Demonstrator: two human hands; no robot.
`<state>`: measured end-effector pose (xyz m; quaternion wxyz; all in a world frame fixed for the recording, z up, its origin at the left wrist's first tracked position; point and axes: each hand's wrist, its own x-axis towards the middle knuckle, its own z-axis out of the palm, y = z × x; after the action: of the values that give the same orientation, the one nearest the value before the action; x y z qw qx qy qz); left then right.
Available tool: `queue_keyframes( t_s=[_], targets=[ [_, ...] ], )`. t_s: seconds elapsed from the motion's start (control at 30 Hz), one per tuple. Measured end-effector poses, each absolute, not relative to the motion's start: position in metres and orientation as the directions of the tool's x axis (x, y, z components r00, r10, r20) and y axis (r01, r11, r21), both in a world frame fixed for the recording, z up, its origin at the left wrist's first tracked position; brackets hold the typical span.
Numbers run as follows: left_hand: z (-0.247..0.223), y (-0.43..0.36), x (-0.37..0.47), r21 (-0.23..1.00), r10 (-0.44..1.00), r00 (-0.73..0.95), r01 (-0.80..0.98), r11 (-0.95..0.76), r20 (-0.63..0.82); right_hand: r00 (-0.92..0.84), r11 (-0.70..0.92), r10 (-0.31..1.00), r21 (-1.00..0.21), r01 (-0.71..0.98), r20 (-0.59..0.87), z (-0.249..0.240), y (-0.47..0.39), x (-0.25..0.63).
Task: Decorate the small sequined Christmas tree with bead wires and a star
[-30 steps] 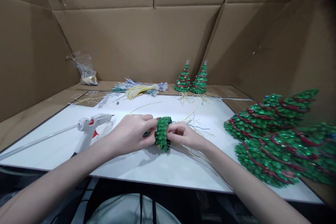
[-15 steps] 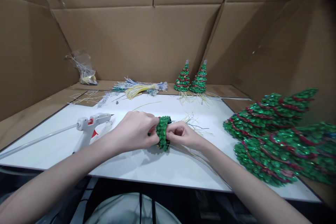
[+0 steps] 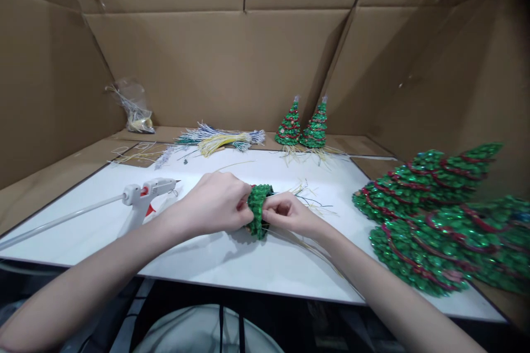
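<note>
Between my hands, low over the white board [image 3: 194, 256], a small green Christmas tree [image 3: 259, 207] lies on its side, its base towards the right. My left hand [image 3: 219, 204] is closed around its left part and covers most of it. At the base, my right hand [image 3: 287, 212] pinches the edge with thumb and forefinger. Thin yellowish and dark wires [image 3: 314, 204] stick out to the right behind and below that hand. Whether the right fingers also hold a wire is too small to tell.
A white glue gun [image 3: 143, 201] rests at left. Behind are bundles of wires [image 3: 219, 140] and a plastic bag [image 3: 138, 110]. Two small trees [image 3: 289, 124] stand at the back; several larger green trees [image 3: 426, 231] lie on the right. Cardboard walls [image 3: 207, 66] enclose the space.
Both hands keep their hold on the small tree. Its base edge has turned slightly, and the left fingers have shifted a little. The whole view has moved slightly.
</note>
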<state>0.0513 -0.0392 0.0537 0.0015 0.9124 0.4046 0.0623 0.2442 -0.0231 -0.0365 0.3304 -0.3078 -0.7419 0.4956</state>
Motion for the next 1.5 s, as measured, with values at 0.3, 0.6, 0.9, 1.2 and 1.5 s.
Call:
queue_keyframes(
  t_s=[0.3,0.6,0.9,1.2,1.5],
  targets=[
    [0.048,-0.043,0.027,0.129,0.708,0.668,0.7,-0.702,0.228,-0.59,0.306,0.788,-0.943,0.129,0.175,-0.039,-0.023,0.244],
    [0.038,-0.043,0.028,0.092,0.668,0.683,0.676,-0.731,0.296,-0.579,0.306,0.798,-0.94,0.153,0.166,-0.039,-0.022,0.243],
    [0.036,-0.043,0.03,0.065,0.63,0.711,0.645,-0.761,0.314,-0.572,0.313,0.801,-0.938,0.152,0.175,-0.04,-0.022,0.243],
    [0.025,-0.043,0.028,0.128,0.615,0.675,0.624,-0.771,0.408,-0.55,0.297,0.818,-0.943,0.154,0.168,-0.041,-0.022,0.242],
    [0.017,-0.044,0.024,0.2,0.601,0.645,0.585,-0.786,0.472,-0.501,0.231,0.854,-0.964,0.129,0.138,-0.039,-0.026,0.238]
  ],
)
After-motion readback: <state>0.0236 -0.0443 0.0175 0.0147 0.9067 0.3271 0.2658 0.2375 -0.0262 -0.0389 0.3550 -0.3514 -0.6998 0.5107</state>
